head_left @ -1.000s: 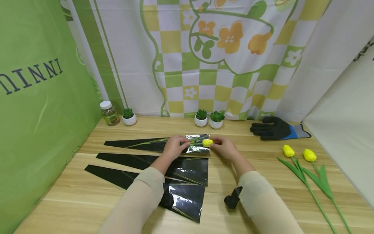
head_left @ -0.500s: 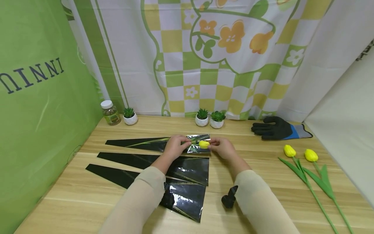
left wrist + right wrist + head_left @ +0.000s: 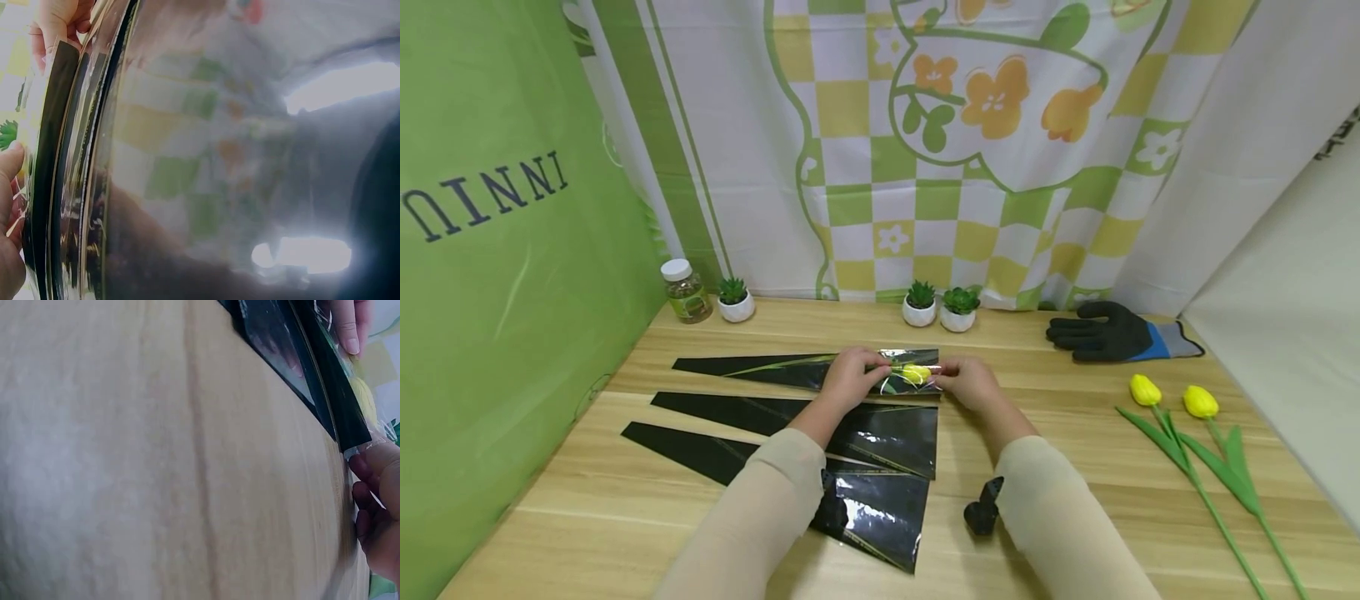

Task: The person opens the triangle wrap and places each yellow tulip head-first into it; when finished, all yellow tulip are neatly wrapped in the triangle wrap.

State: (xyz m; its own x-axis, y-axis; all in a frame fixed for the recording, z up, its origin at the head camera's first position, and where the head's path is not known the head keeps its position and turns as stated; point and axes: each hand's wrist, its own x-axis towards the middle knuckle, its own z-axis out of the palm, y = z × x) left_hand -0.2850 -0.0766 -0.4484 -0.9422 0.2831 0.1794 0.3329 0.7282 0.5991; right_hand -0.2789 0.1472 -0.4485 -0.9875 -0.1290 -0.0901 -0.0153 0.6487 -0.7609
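Note:
A yellow tulip (image 3: 915, 374) lies in the rearmost black flower sleeve (image 3: 752, 368), its bloom under the shiny clear film near the wide end. My left hand (image 3: 850, 379) pinches the sleeve just left of the bloom; whether its fingertips also hold the stem is hard to tell. At the wide right edge, my right hand (image 3: 970, 383) pinches the clear film between thumb and fingers. The right wrist view shows that right hand (image 3: 381, 500) at the sleeve's corner, beside the pale yellow bloom (image 3: 364, 400). From the left wrist, fingers of the left hand (image 3: 9, 231) appear at the frame's edge.
Two more black sleeves, a middle one (image 3: 880, 437) and a front one (image 3: 880, 512), lie nearer me. Two yellow tulips (image 3: 1201, 402) rest at the right, below a black work glove (image 3: 1105, 333). Small potted succulents (image 3: 919, 304) and a lidded jar (image 3: 687, 293) line the back.
The tulip's bloom has slid left, deeper into the sleeve and under the film. My right hand has shifted slightly left, from the bloom to the film's edge; the left hand stays nearly still.

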